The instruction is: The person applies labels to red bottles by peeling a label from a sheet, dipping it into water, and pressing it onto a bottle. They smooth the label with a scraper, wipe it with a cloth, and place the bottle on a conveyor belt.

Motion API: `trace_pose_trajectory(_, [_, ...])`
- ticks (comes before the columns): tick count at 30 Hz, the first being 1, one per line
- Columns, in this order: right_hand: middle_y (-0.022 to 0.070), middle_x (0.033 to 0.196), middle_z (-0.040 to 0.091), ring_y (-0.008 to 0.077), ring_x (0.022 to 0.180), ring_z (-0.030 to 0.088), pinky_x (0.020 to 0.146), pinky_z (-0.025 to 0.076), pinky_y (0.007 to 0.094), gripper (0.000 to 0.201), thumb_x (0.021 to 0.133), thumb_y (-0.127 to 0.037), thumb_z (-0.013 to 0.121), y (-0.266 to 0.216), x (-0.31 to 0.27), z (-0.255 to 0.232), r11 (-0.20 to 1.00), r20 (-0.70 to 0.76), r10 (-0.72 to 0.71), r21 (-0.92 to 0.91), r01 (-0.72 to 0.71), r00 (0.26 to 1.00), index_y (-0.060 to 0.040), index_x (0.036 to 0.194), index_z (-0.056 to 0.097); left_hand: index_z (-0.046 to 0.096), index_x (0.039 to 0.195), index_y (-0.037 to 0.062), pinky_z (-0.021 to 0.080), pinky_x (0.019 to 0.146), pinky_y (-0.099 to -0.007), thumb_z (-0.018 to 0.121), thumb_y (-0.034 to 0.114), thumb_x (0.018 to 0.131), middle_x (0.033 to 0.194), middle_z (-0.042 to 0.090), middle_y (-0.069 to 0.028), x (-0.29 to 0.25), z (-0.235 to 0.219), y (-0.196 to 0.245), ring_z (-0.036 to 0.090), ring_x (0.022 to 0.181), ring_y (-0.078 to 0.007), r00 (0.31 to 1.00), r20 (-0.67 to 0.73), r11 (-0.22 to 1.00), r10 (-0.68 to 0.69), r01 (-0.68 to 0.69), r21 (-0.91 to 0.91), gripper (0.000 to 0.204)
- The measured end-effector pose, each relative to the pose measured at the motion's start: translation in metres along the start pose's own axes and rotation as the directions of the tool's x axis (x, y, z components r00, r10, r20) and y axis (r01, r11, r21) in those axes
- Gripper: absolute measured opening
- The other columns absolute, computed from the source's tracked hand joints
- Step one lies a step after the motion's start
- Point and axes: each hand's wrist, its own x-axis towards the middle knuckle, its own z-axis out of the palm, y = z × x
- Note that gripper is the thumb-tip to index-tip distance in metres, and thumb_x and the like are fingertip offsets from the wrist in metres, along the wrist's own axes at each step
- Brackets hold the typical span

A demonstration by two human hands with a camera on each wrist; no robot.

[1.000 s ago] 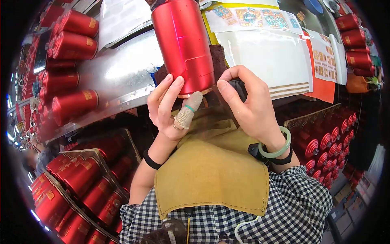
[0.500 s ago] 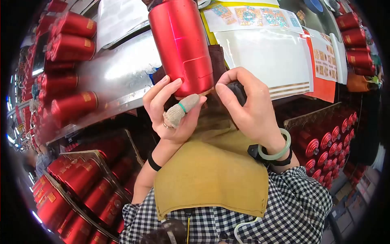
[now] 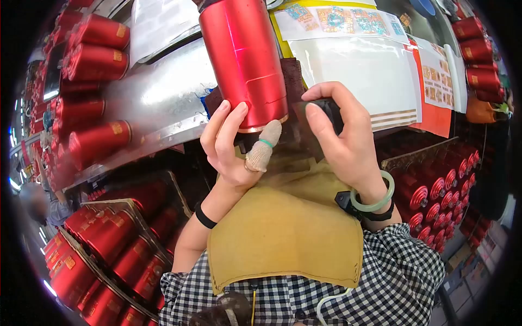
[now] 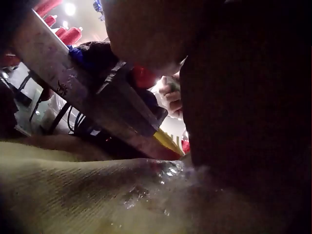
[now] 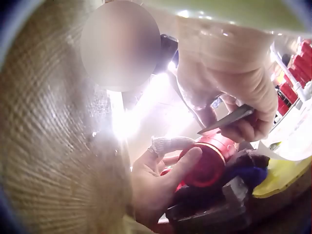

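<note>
A shiny red metal canister point(image 3: 242, 62) lies on its side on dark cloth point(image 3: 292, 76), its near end toward me. My left hand point(image 3: 231, 155) holds that end: two fingers rest on the wall, and a finger in a knitted cover with a green band touches the rim. In the right wrist view the left thumb point(image 5: 187, 165) lies against the canister's open mouth point(image 5: 207, 165). My right hand point(image 3: 348, 136) is just right of the canister, thumb and forefinger bent. It grips a dark, pointed metal tool point(image 5: 229, 119), whose exact kind I cannot tell.
White sheets with printed labels point(image 3: 353, 20) cover the right of the bench. Bare metal bench top point(image 3: 157, 92) shows on the left. More red canisters stand in a left crate point(image 3: 117, 239), a right crate point(image 3: 435, 187) and along the bench's left point(image 3: 98, 141).
My right hand has moved a little right, away from the canister. The covered left finger swung left off the rim and came back to it. The canister has stayed put.
</note>
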Motion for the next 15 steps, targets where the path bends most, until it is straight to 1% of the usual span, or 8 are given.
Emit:
trace_pose_trajectory(4, [0.0169, 0.110, 0.068, 0.0316, 0.099, 0.069, 0.092, 0.053, 0.0386, 0.025, 0.094, -0.002, 0.063, 0.004, -0.001, -0.004, 1.000, -0.039, -0.020, 0.000, 0.020, 0.999, 0.0011, 0.119, 0.063, 0.072, 0.118, 0.0118, 0.055, 0.094, -0.0392, 0.087, 0.017, 0.083, 0.132, 0.062, -0.0142, 0.003, 0.000, 0.003, 0.058, 0.124, -0.0352, 0.999, -0.025, 1.000, 0.023, -0.023, 0.000, 0.038])
trace_pose_trajectory(7, [0.0153, 0.110, 0.070, 0.0276, 0.100, 0.070, 0.091, 0.053, 0.0358, 0.032, 0.092, 0.005, 0.063, 0.004, 0.004, -0.006, 0.990, -0.119, -0.126, 0.055, 0.133, 0.985, -0.0010, 0.123, 0.064, 0.066, 0.128, 0.0054, 0.054, 0.096, -0.0396, 0.088, 0.020, 0.084, 0.131, 0.063, -0.0145, 0.000, 0.005, 0.015, 0.057, 0.126, -0.0344, 0.995, -0.009, 0.995, -0.101, 0.101, -0.020, 0.052])
trace_pose_trajectory(9, [0.0125, 0.106, 0.072, 0.0239, 0.101, 0.071, 0.090, 0.054, 0.0343, 0.035, 0.090, 0.010, 0.064, 0.004, 0.004, -0.002, 0.981, -0.192, -0.104, 0.140, 0.132, 0.976, -0.0023, 0.123, 0.067, 0.061, 0.134, -0.0007, 0.052, 0.098, -0.0399, 0.088, 0.021, 0.083, 0.133, 0.061, -0.0153, -0.002, 0.015, 0.024, 0.056, 0.127, -0.0343, 0.983, -0.055, 0.982, -0.175, 0.178, 0.065, 0.062])
trace_pose_trajectory(11, [0.0109, 0.099, 0.074, 0.0229, 0.099, 0.072, 0.090, 0.055, 0.0347, 0.029, 0.090, 0.011, 0.065, 0.008, 0.005, -0.006, 0.962, -0.232, -0.269, -0.024, 0.271, 0.935, -0.0017, 0.115, 0.071, 0.062, 0.136, 0.0018, 0.050, 0.100, -0.0413, 0.087, 0.015, 0.082, 0.137, 0.058, -0.0148, -0.001, 0.009, 0.025, 0.057, 0.126, -0.0346, 0.965, -0.084, 0.968, -0.248, 0.250, 0.015, 0.062])
trace_pose_trajectory(12, [0.0085, 0.096, 0.074, 0.0243, 0.096, 0.071, 0.089, 0.054, 0.0364, 0.025, 0.085, 0.011, 0.067, 0.004, 0.006, -0.007, 0.941, -0.224, -0.339, -0.078, 0.330, 0.914, -0.0030, 0.104, 0.075, 0.061, 0.138, 0.0024, 0.050, 0.102, -0.0420, 0.086, 0.011, 0.080, 0.138, 0.056, -0.0144, 0.003, -0.004, 0.019, 0.057, 0.127, -0.0351, 0.984, -0.001, 0.983, -0.181, 0.181, -0.014, 0.064])
trace_pose_trajectory(13, [0.0085, 0.096, 0.074, 0.0243, 0.096, 0.071, 0.089, 0.054, 0.0364, 0.025, 0.085, 0.011, 0.067, 0.002, 0.007, -0.010, 0.939, -0.224, -0.345, -0.083, 0.335, 0.911, -0.0030, 0.104, 0.075, 0.060, 0.140, 0.0030, 0.049, 0.104, -0.0427, 0.085, 0.007, 0.079, 0.139, 0.055, -0.0140, 0.005, -0.012, 0.013, 0.057, 0.127, -0.0355, 0.991, 0.079, 0.992, -0.110, 0.114, -0.047, 0.067])
trace_pose_trajectory(14, [0.0087, 0.097, 0.075, 0.0243, 0.094, 0.070, 0.088, 0.054, 0.0359, 0.025, 0.080, 0.012, 0.069, 0.000, 0.008, -0.012, 0.854, -0.099, -0.512, -0.163, 0.494, 0.853, -0.0020, 0.100, 0.074, 0.063, 0.138, 0.0049, 0.048, 0.106, -0.0446, 0.084, -0.001, 0.074, 0.140, 0.055, -0.0131, -0.004, 0.000, 0.005, 0.057, 0.128, -0.0363, 0.981, -0.038, 0.944, -0.190, 0.172, -0.282, 0.067])
trace_pose_trajectory(15, [0.0089, 0.098, 0.075, 0.0244, 0.092, 0.069, 0.086, 0.055, 0.0353, 0.026, 0.075, 0.013, 0.072, -0.002, 0.009, -0.012, 0.737, 0.039, -0.649, -0.215, 0.641, 0.760, -0.0010, 0.096, 0.074, 0.069, 0.130, 0.0054, 0.047, 0.108, -0.0445, 0.083, -0.005, 0.071, 0.141, 0.055, -0.0135, -0.003, -0.002, 0.005, 0.057, 0.130, -0.0357, 0.949, -0.041, 0.858, -0.314, 0.265, -0.439, 0.062])
